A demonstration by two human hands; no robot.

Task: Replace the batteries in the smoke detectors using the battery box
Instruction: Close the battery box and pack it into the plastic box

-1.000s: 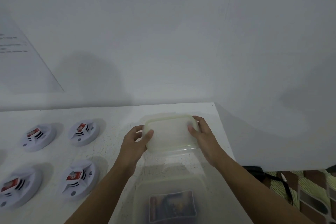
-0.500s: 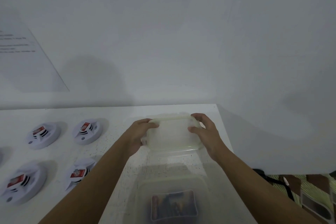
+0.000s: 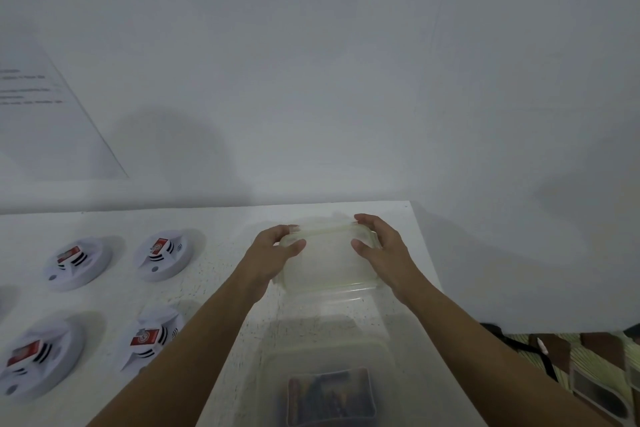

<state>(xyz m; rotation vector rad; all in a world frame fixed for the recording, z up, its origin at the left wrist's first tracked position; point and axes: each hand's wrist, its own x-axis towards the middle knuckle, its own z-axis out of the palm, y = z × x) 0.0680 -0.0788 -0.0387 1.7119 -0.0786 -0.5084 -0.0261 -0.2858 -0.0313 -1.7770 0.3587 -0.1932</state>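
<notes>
Four smoke detectors [image 3: 162,255] lie on the left part of the white table [image 3: 221,225], in two rows, each with a red-labelled block showing on its upper side. I take it for a battery, but it is too blurred to be sure. None of them looks opened up or worked on, so I judge the replacing itself is not yet begun and all four are left to do. To the right of them the left hand [image 3: 273,250] grips the left end of a translucent lid [image 3: 329,263], fingers curled over its far edge and thumb pressed on the near face. It may instead be a shallow container; I cannot tell which. This piece is at the far side of the table, and whether it touches the surface is not clear. The right hand [image 3: 381,253] holds its right end in the same manner. Nearer to the person, between the forearms, the battery box [image 3: 329,345] stands on the table with dark batteries [image 3: 330,395] inside. It seems uncovered, so only the opening step looks done.
</notes>
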